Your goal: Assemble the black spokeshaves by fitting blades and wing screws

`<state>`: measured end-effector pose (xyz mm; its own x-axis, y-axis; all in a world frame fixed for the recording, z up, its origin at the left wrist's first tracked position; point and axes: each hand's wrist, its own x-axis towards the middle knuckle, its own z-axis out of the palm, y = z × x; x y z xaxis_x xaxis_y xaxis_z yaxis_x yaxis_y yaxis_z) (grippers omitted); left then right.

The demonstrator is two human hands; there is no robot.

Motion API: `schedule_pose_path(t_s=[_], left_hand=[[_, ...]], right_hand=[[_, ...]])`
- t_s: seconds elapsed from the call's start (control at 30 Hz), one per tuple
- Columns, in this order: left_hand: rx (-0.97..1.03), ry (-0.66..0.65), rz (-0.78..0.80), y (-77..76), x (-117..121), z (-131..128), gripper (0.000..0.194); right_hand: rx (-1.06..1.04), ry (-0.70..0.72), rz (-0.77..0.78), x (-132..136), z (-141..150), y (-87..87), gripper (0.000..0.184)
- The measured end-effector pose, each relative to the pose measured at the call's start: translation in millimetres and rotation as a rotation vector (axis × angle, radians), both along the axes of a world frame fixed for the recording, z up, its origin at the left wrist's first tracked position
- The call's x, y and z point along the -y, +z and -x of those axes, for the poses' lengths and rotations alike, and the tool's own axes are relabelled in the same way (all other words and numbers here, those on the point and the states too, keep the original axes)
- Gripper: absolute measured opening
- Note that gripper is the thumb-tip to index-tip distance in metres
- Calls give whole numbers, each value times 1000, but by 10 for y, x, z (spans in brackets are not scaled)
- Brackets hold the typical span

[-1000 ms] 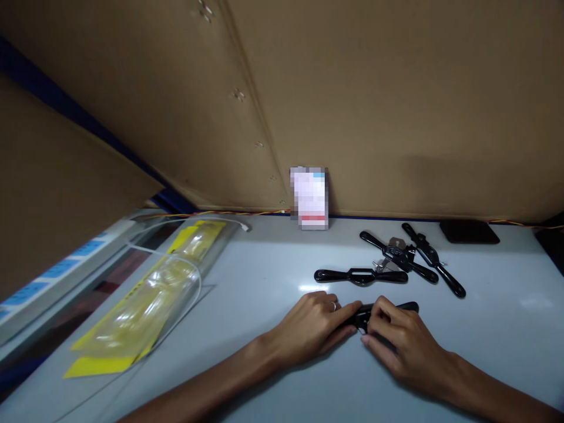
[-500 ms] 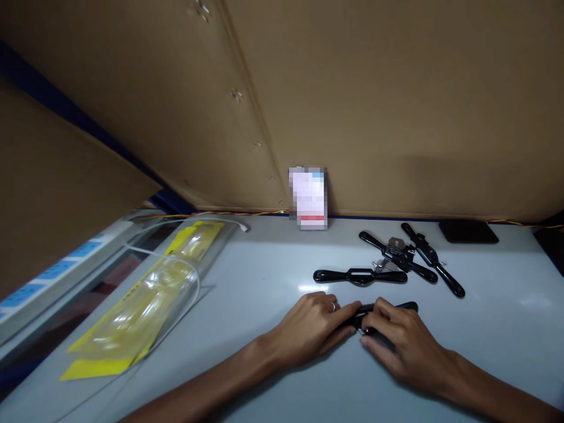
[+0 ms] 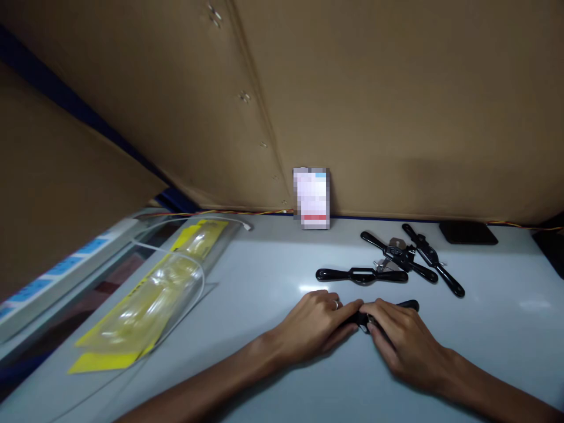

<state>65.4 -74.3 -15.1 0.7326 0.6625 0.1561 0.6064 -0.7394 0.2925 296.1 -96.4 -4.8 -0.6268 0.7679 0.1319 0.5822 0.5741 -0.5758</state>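
Glossy black two-handled metal tool [image 3: 362,319]: lower right of centre, on the pale grey bench [image 3: 308,399]. Left hand [image 3: 315,323]: fingers pinching its left side. Right hand [image 3: 403,335]: fingers closed on its middle, exact contact hidden. Advisable: left grip firm, right fingertips clear of edges. Beyond: similar slotted black tool [image 3: 332,275].

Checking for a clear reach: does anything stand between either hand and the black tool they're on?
Nothing visible does. The left hand holds the black tool, and the right hand is at its middle. The nearest other tool lies beyond both hands.
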Motion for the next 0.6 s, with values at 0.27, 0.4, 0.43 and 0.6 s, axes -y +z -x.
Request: schedule_pose_path(t_s=[0.27, 0.4, 0.43, 0.6], left_hand=[[-23, 15, 89, 4, -32, 1, 33], [-12, 11, 138, 14, -46, -6, 32], [-7, 10, 147, 16, -48, -9, 32], [-18, 26, 178, 18, -58, -20, 33]], right_hand=[[36, 21, 58, -30, -92, 3, 18], [100, -26, 101, -88, -13, 94, 14], [121, -42, 112, -112, 19, 118, 14], [189, 0, 118, -255, 109, 220, 12]])
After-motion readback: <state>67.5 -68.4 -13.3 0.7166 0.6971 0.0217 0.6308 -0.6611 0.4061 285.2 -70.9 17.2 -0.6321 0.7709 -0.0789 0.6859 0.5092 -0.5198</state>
